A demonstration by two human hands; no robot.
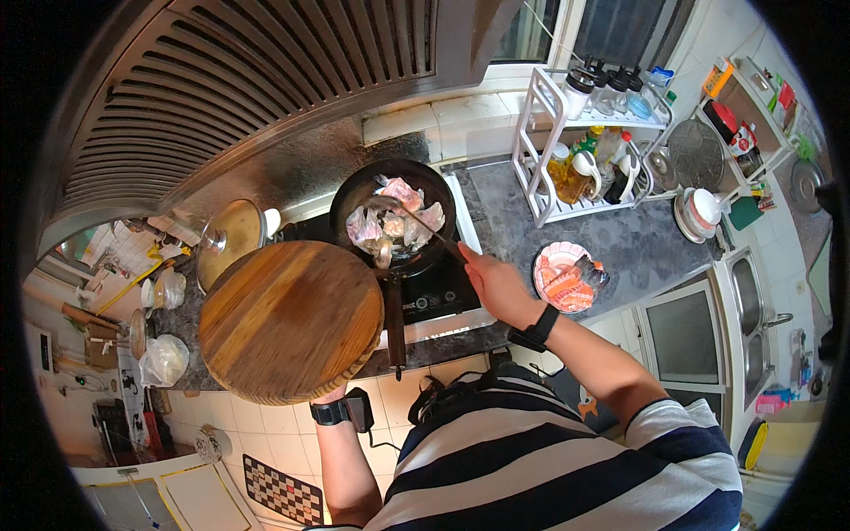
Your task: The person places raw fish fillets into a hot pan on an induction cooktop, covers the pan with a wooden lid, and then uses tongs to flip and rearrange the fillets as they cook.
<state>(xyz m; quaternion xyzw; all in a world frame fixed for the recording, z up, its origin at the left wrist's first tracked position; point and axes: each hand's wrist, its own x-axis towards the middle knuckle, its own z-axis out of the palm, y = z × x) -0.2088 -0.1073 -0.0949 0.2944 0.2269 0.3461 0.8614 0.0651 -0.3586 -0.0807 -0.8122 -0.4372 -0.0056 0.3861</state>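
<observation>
My right hand (499,287) grips the dark handle of a cooking spatula (430,227). Its head lies among pieces of raw-looking fish (394,227), pinkish and grey-skinned, inside a black wok (352,181). The wok sits on a black cooktop (443,290), its long handle (395,318) pointing towards me. In front of me on the left, a large round wooden lid (292,318) is held up by my left hand (329,396). The lid hides most of that hand's fingers and part of the cooktop.
A plate (539,277) of orange-pink fish pieces (566,285) stands on the grey counter right of the cooktop. Behind it is a white two-tier rack (551,216) with bottles and jars. A range hood (265,86) overhangs at upper left. A glass pot lid (232,229) leans beside the wooden lid.
</observation>
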